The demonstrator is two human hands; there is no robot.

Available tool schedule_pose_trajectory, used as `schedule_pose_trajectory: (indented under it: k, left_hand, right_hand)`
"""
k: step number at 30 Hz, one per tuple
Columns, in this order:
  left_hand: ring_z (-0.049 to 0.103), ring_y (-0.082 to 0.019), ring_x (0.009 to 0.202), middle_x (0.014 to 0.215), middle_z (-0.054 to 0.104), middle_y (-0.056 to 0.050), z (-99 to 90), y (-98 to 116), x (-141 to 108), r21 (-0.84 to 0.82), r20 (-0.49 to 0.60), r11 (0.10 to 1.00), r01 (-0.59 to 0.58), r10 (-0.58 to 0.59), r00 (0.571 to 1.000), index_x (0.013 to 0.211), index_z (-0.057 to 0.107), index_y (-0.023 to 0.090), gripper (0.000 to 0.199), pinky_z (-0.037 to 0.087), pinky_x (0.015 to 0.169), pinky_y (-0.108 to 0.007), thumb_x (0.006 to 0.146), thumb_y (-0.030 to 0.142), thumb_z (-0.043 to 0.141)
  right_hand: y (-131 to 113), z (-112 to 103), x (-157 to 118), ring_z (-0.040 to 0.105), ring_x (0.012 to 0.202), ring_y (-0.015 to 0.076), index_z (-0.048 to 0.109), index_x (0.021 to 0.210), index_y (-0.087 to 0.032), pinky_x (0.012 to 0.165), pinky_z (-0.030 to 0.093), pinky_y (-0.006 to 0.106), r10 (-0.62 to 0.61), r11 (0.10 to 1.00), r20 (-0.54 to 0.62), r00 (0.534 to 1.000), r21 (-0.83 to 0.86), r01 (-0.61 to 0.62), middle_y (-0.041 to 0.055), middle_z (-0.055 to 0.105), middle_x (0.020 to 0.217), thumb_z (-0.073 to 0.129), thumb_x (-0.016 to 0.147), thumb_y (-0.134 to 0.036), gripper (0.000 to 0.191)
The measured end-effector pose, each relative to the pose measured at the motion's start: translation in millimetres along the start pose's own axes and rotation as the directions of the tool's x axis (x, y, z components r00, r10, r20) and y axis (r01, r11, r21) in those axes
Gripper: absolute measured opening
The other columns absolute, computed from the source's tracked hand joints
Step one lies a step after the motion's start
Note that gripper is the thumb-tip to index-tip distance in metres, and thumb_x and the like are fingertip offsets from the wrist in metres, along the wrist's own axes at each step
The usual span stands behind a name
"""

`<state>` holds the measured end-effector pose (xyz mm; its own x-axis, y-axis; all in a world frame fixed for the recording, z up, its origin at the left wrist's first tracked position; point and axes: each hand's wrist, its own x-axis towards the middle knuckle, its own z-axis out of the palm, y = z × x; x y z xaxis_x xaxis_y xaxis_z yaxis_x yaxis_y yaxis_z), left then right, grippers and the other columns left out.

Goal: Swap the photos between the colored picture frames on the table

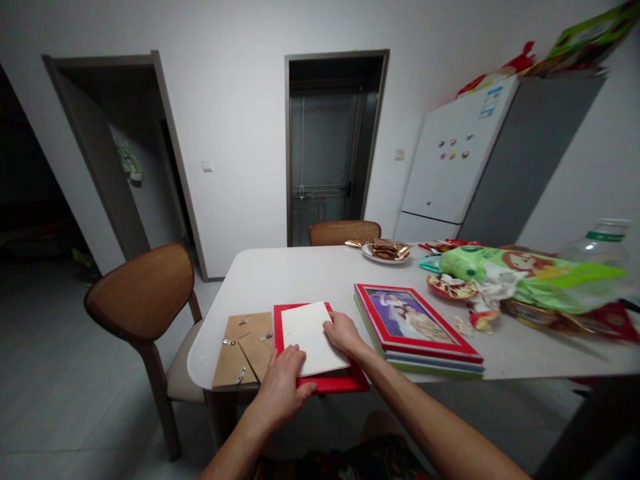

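Observation:
A red picture frame (327, 385) lies at the table's near edge, with a white sheet or card (311, 333) set slightly askew over its middle. My left hand (286, 379) grips the frame's near left corner, its fingertips at the card's left edge and its thumb by the near rim. At the card's right edge, my right hand (344, 332) is closed on it, the fingertips partly hidden. Left of the frame is a brown backing board (250, 343) with metal clips and a cut stand flap. To the right stands a stack of frames, topped by a red-framed photo (407, 317).
On the white table (280, 267) are a plate of wrapped snacks (387, 250), a piece of opened pomegranate (453, 287), a green plastic bag (540, 273) and a clear bottle (603, 247). Wooden chairs stand at the left (145, 293) and far side (345, 231).

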<state>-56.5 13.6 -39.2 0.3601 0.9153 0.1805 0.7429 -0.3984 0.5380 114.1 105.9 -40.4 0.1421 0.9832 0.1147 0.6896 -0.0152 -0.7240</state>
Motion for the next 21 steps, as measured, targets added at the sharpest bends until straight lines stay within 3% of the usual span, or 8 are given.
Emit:
schedule_pose_trajectory:
  k: [4, 8, 11, 14, 16, 18, 20, 21]
  left_hand:
    - [0.039, -0.024, 0.116, 0.123, 0.047, -0.013, -1.9, 1, 0, 0.019, 0.011, 1.000, -0.013, 0.013, 1.000, 0.108, 0.051, 0.017, 0.044, 0.020, 0.100, -0.044, 0.067, 0.030, 0.057]
    - [0.043, -0.025, 0.112, 0.118, 0.052, -0.012, -1.3, 4, 1, 0.034, 0.013, 0.999, -0.019, 0.018, 1.000, 0.108, 0.051, 0.018, 0.042, 0.019, 0.100, -0.044, 0.068, 0.030, 0.056]
    - [0.045, -0.024, 0.111, 0.116, 0.053, -0.013, -1.7, 5, -1, -0.003, -0.017, 1.000, -0.029, 0.029, 0.999, 0.111, 0.049, 0.015, 0.046, 0.021, 0.100, -0.043, 0.068, 0.029, 0.056]
    - [0.037, -0.023, 0.118, 0.125, 0.044, -0.012, -9.3, -6, -12, -0.018, -0.073, 0.999, -0.043, 0.042, 0.996, 0.116, 0.045, 0.017, 0.051, 0.022, 0.100, -0.043, 0.067, 0.025, 0.055]
    - [0.028, -0.024, 0.123, 0.132, 0.037, -0.010, -18.2, -23, -22, 0.056, -0.082, 0.998, -0.003, 0.007, 0.997, 0.120, 0.041, 0.021, 0.057, 0.018, 0.100, -0.046, 0.065, 0.023, 0.055]
    - [0.024, -0.025, 0.125, 0.133, 0.034, -0.010, -27.1, -45, -33, 0.173, -0.083, 0.976, 0.131, -0.118, 0.990, 0.121, 0.039, 0.021, 0.063, 0.016, 0.100, -0.049, 0.061, 0.020, 0.056]
    - [0.025, -0.027, 0.124, 0.133, 0.034, -0.012, -33.1, -69, -42, 0.264, -0.142, 0.926, 0.271, -0.240, 0.960, 0.120, 0.040, 0.019, 0.064, 0.019, 0.098, -0.051, 0.058, 0.018, 0.056]
    - [0.028, -0.027, 0.123, 0.131, 0.036, -0.012, -34.6, -80, -45, 0.283, -0.176, 0.915, 0.286, -0.243, 0.954, 0.119, 0.042, 0.017, 0.061, 0.022, 0.098, -0.049, 0.059, 0.017, 0.055]
  right_hand:
    - [-4, -5, -8, 0.056, 0.085, 0.0229, 0.061, 0.093, -0.010, 0.072, 0.038, 0.029, 0.010, 0.981, 0.007, 1.000, -0.195, -0.008, 0.0150, 0.063, 0.090, 0.047, 0.068, -0.022, 0.031]
    - [-6, -5, -17, 0.056, 0.085, 0.0242, 0.059, 0.091, -0.011, 0.068, 0.039, 0.031, -0.043, 0.875, 0.046, 0.998, -0.480, 0.060, 0.0159, 0.059, 0.094, 0.045, 0.072, -0.030, 0.030]
    - [-5, -5, -20, 0.054, 0.086, 0.0249, 0.056, 0.097, -0.011, 0.068, 0.039, 0.032, -0.064, 0.850, 0.045, 0.997, -0.521, 0.078, 0.0158, 0.056, 0.096, 0.047, 0.072, -0.029, 0.032]
    - [-11, -5, -24, 0.051, 0.091, 0.0237, 0.047, 0.112, -0.012, 0.073, 0.037, 0.033, -0.136, 0.870, 0.001, 0.991, -0.478, 0.120, 0.0153, 0.053, 0.101, 0.048, 0.073, -0.028, 0.042]
    - [-21, -1, -31, 0.048, 0.095, 0.0222, 0.046, 0.115, -0.014, 0.078, 0.034, 0.032, -0.264, 0.875, 0.016, 0.964, -0.417, 0.247, 0.0139, 0.052, 0.103, 0.047, 0.075, -0.029, 0.043]
    - [-37, 9, -44, 0.047, 0.094, 0.0211, 0.050, 0.111, -0.016, 0.079, 0.032, 0.031, -0.396, 0.848, 0.085, 0.914, -0.347, 0.400, 0.0116, 0.054, 0.101, 0.046, 0.076, -0.032, 0.039]
    - [-55, 24, -60, 0.047, 0.091, 0.0211, 0.053, 0.107, -0.019, 0.078, 0.032, 0.033, -0.492, 0.803, 0.178, 0.852, -0.287, 0.523, 0.0094, 0.056, 0.096, 0.045, 0.076, -0.037, 0.037]
    - [-64, 32, -68, 0.046, 0.090, 0.0219, 0.054, 0.105, -0.020, 0.078, 0.031, 0.034, -0.525, 0.778, 0.224, 0.821, -0.266, 0.570, 0.0089, 0.057, 0.094, 0.046, 0.074, -0.041, 0.038]
